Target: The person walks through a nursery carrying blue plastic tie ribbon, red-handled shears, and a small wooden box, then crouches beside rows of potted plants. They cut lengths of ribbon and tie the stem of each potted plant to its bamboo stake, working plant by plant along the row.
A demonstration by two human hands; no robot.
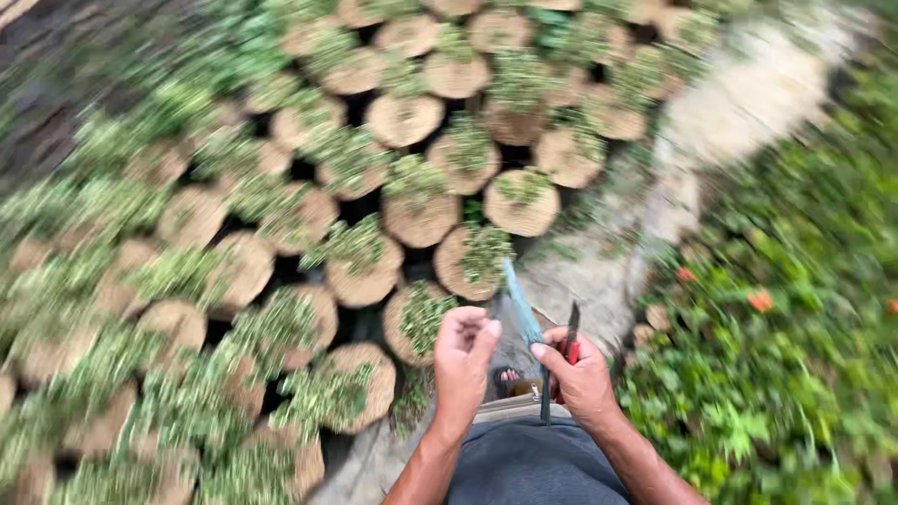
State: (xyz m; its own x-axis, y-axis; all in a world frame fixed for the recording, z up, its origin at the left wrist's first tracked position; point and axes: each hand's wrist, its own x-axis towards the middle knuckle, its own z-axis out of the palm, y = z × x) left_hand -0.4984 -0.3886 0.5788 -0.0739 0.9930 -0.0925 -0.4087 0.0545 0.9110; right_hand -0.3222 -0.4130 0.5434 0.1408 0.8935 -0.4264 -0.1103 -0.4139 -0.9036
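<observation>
1. The person stood over a bed of seedling pots, both hands raised in front of the waist at about 6 o'clock in the frame.
2. The left hand was curled loosely, fingers folded toward the palm; whether it pinched anything I could not tell, as the fingertips faced away.
3. The right hand was closed around a small cutting tool with red handles, its dark blade pointing up toward 12 o'clock, and it also gripped a thin blue strip.
4. The strip ran from the right hand up toward 11 o'clock, between the two hands; held that way, its free end lay within reach of the left fingers, likely to keep it taut and handy.
5. The tool sat upright in the fist, probably so the blade stayed clear of the other hand.
6. The pots were round, filled with pale brown soil and small green shoots, packed touching one another across 9 to 12 o'clock.
7. A pale dirt path ran from 1 o'clock down to the person's sandalled foot.
8. Leafy ground cover with a few orange flowers filled 3 to 5 o'clock. The scene was outdoors and blurred by motion.
</observation>
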